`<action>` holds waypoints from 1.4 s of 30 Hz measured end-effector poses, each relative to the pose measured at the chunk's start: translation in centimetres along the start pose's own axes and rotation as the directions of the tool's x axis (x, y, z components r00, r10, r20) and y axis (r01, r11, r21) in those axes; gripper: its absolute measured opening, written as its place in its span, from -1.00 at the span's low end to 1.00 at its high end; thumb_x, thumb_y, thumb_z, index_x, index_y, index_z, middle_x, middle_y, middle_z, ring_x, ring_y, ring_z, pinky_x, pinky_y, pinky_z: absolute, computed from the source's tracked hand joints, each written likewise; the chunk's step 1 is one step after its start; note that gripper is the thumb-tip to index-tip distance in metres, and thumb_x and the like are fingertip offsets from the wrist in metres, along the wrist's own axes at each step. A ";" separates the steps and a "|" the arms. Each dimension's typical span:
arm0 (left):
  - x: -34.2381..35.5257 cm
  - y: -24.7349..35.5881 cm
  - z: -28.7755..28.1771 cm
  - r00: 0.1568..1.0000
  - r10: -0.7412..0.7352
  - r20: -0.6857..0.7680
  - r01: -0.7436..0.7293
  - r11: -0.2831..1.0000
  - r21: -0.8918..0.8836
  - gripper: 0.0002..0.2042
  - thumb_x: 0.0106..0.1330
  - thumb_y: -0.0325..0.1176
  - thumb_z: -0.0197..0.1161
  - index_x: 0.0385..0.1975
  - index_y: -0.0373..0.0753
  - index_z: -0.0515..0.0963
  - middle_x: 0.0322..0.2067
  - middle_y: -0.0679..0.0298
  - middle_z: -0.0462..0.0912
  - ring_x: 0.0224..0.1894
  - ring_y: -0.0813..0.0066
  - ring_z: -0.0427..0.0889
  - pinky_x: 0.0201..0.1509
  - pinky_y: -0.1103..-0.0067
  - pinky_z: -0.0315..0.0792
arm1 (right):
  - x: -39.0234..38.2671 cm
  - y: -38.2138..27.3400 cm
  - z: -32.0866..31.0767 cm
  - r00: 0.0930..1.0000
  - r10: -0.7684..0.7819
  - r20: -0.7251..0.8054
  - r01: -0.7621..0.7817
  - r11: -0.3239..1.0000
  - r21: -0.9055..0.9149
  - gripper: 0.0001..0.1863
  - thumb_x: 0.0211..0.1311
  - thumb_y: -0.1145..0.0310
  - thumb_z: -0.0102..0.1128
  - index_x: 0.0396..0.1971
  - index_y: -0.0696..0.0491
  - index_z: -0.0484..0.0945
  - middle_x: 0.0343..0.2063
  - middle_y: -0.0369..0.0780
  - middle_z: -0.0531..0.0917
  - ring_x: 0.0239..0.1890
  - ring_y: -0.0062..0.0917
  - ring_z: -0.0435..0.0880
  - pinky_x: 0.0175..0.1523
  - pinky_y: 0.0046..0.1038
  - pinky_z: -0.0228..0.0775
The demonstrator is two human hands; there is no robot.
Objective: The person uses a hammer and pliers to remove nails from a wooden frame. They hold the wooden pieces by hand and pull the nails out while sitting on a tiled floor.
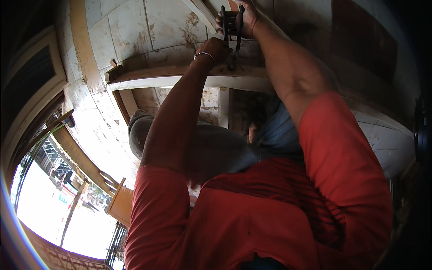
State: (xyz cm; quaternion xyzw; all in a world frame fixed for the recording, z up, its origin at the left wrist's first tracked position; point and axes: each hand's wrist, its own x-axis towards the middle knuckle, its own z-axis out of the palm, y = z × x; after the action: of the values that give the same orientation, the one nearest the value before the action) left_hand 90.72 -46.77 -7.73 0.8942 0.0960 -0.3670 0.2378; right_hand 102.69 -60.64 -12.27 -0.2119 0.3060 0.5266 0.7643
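My two arms reach up to the far edge of the view. My right hand (248,21) has its fingers bent around a dark metal tool (240,28) with two long, roughly parallel bars and a crosspiece. I cannot make out its exact kind. Just below and left of it, my left hand (216,50), with a bracelet at the wrist, is closed against the same tool's left side. The tool's lower end hangs close to a wooden frame (168,81) with a pale front edge. Shadow hides the finger details.
A pale upright post (223,108) stands under the frame's rail. A white strip (201,14) slants down toward my hands. My bent legs (198,146) are beneath the frame. Stained pale tiles (168,27) lie beyond, and a bright opening (45,198) is at left.
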 end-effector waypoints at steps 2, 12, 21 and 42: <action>0.7 -0.7 0.4 0.994 0.110 -0.029 -0.105 0.986 0.127 -0.70 0.25 -0.04 0.26 -0.27 -0.10 0.74 -0.24 0.09 0.75 -0.16 0.06 0.72 0.02 0.28 0.56 | 0.6 0.0 0.6 0.987 -0.077 -0.142 0.076 0.997 -0.012 -0.35 0.21 -0.27 -0.09 -0.40 0.12 0.55 -0.55 -0.06 0.63 -0.64 -0.19 0.56 -0.43 -0.15 0.53; -1.0 -1.6 -2.0 0.909 0.398 0.122 -0.411 0.813 0.412 -0.83 0.34 -0.26 0.21 -0.20 -0.01 0.73 -0.26 0.26 0.75 -0.20 0.26 0.74 -0.04 0.44 0.60 | -1.9 2.5 8.0 0.839 -0.373 -0.397 0.177 0.876 -0.448 -0.47 0.34 -0.14 -0.12 -0.53 0.02 0.55 -0.73 -0.21 0.50 -0.72 -0.40 0.50 -0.53 -0.30 0.42; -1.6 -1.1 -6.1 0.935 0.067 -0.348 -0.251 0.818 -0.517 -0.69 0.32 -0.49 0.12 0.04 -0.29 0.60 -0.14 0.14 0.73 -0.19 0.33 0.73 -0.01 0.48 0.60 | -3.5 -8.4 8.9 0.559 -0.760 -0.332 0.603 0.648 -0.466 -0.38 0.26 -0.25 0.21 -0.21 0.12 0.57 -0.58 -0.20 0.59 -0.61 -0.48 0.56 -0.47 -0.39 0.44; -1.8 3.2 -2.5 0.998 0.060 -0.018 -0.038 0.349 -0.936 -0.63 0.40 -0.42 0.25 0.19 -0.32 0.51 -0.27 0.25 0.65 -0.25 0.53 0.67 -0.08 0.54 0.65 | -22.8 -2.5 -20.5 0.646 -0.748 0.154 -0.004 -0.205 -0.979 -0.36 0.06 -0.02 0.47 -0.03 0.17 0.51 -0.36 -0.15 0.62 -0.30 -0.33 0.61 -0.18 -0.27 0.51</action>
State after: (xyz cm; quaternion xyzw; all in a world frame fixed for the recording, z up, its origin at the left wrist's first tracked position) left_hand 92.05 -48.30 -3.85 0.5982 0.2588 -0.2485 0.7166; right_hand 94.14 -90.13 -11.35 -0.8997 -0.0613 0.2110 0.3771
